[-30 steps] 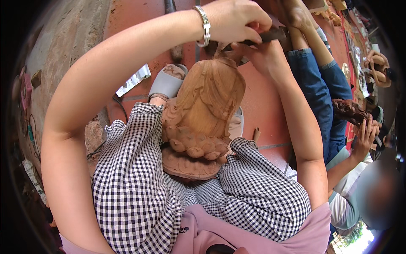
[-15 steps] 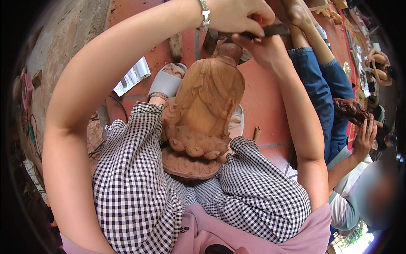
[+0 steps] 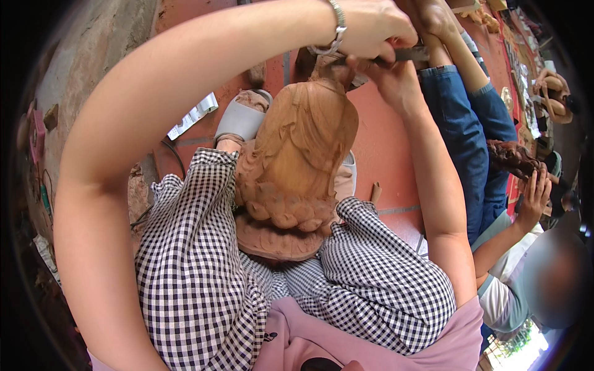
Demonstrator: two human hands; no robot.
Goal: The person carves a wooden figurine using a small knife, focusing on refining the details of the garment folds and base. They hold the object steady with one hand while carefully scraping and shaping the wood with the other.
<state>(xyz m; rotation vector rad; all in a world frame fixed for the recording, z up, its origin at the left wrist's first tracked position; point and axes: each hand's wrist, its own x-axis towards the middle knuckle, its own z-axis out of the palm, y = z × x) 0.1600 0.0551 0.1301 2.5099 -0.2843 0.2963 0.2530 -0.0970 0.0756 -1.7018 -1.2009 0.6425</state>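
Note:
A carved wooden statue with draped folds and a petalled base stands between my knees on a round carved wooden piece. Its darker head end lies at the far side, partly hidden by my hands. My left hand, with a metal band at the wrist, is closed on a dark flat bar-shaped tool, its exact kind unclear. From the right, my right hand grips the same tool nearer the statue's head, fingers partly hidden. The tool lies across or against that head; exact contact is hard to see.
At right a co-worker's legs in blue jeans stretch close to my right arm; that person's hand holds a dark reddish carving. Red floor tiles and a printed sheet lie about. A stone ledge runs along the left.
My left hand has moved a little right and down along with the tool, which slid rightward. My right hand shifted slightly right and down too. The statue has barely moved.

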